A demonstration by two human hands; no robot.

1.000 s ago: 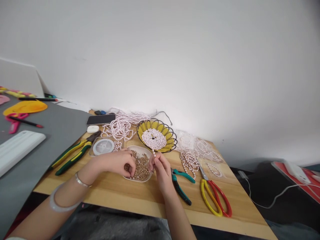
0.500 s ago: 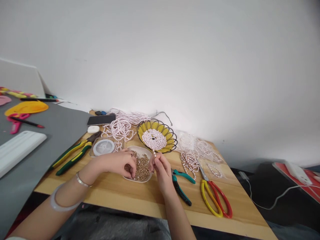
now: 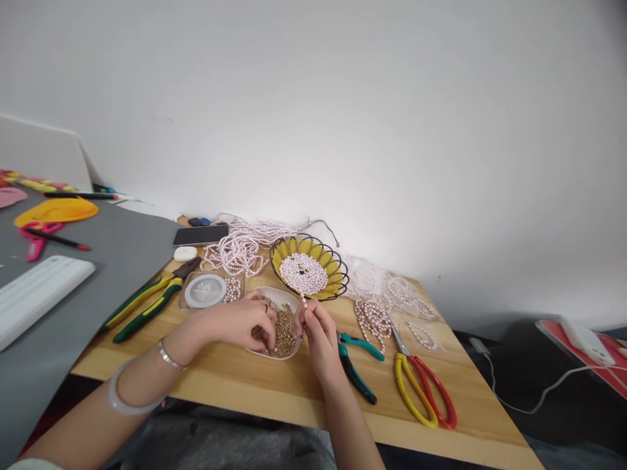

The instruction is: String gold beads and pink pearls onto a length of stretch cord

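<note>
My left hand (image 3: 247,321) reaches into a white dish (image 3: 298,349) of small gold beads (image 3: 285,329). Its fingers curl down among the beads, and what they pinch, if anything, is hidden. At the dish's right edge, my right hand (image 3: 317,329) is closed on a strand of pink beads (image 3: 304,300). That strand runs up toward a black wire basket (image 3: 345,277) with a yellow lining, which holds many pink pearl beads (image 3: 304,273).
Green-yellow pliers (image 3: 147,303), a spool (image 3: 206,290), a phone (image 3: 200,235) and a white case (image 3: 185,254) lie left. Pink bead strands (image 3: 235,253) are behind. Teal pliers (image 3: 355,365), red-yellow scissors (image 3: 426,388) and bagged beads (image 3: 406,294) lie right.
My left hand has moved a little to the right within the dish of gold beads. My right hand keeps its hold on the strand. The view has shifted slightly.
</note>
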